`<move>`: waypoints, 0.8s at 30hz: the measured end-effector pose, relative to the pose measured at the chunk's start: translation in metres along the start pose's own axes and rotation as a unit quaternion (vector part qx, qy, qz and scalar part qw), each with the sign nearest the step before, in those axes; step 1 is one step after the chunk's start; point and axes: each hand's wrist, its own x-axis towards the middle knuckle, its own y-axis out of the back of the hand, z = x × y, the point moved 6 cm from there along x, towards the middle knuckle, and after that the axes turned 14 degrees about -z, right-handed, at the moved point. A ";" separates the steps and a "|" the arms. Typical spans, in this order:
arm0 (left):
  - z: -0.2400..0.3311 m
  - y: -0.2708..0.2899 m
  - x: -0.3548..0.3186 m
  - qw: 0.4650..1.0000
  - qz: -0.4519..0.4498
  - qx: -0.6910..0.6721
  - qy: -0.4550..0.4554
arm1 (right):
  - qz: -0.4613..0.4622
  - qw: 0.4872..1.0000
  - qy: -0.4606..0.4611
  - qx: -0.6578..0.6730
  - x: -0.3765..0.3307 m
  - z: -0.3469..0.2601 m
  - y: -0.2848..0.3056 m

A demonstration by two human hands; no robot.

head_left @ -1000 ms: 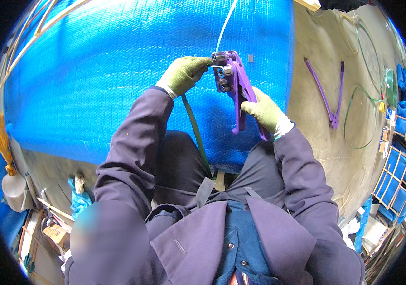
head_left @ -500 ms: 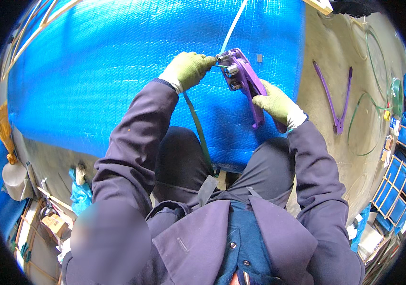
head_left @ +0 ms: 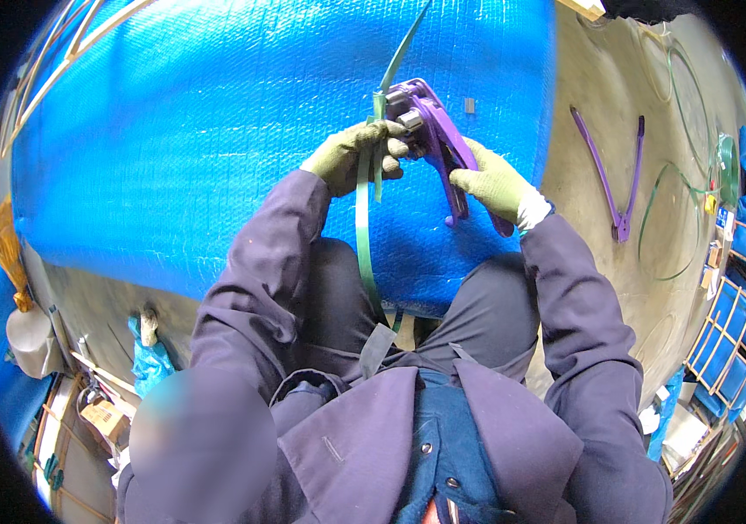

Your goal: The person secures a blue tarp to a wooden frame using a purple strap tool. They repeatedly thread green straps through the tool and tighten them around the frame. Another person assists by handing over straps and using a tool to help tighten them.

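A concrete floor (head_left: pixel 583 166) carried a large blue-wrapped bundle (head_left: pixel 216 148) on the left. Far right lay purple long-handled tongs (head_left: pixel 613 175) beside loose green strap loops (head_left: pixel 679 210).

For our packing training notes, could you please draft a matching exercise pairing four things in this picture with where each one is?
Things:
1. purple strapping tensioner tool
2. green plastic strap
3. purple long-handled sealer tool
4. blue bubble-wrapped bundle

Places:
A. lying on the floor at right
B. under both hands
C. gripped by the right hand
D. pinched in the left hand

Pairs: 1-C, 2-D, 3-A, 4-B
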 end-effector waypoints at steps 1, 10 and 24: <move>-0.005 0.005 -0.001 1.000 0.007 -0.012 -0.001 | 0.002 1.000 0.001 0.005 0.003 0.000 -0.001; -0.015 0.021 -0.001 0.998 0.050 0.025 0.004 | -0.011 0.999 0.033 0.001 0.018 0.010 -0.004; -0.029 0.048 -0.001 0.997 0.065 0.016 0.031 | -0.099 0.975 0.006 0.197 0.049 0.030 -0.019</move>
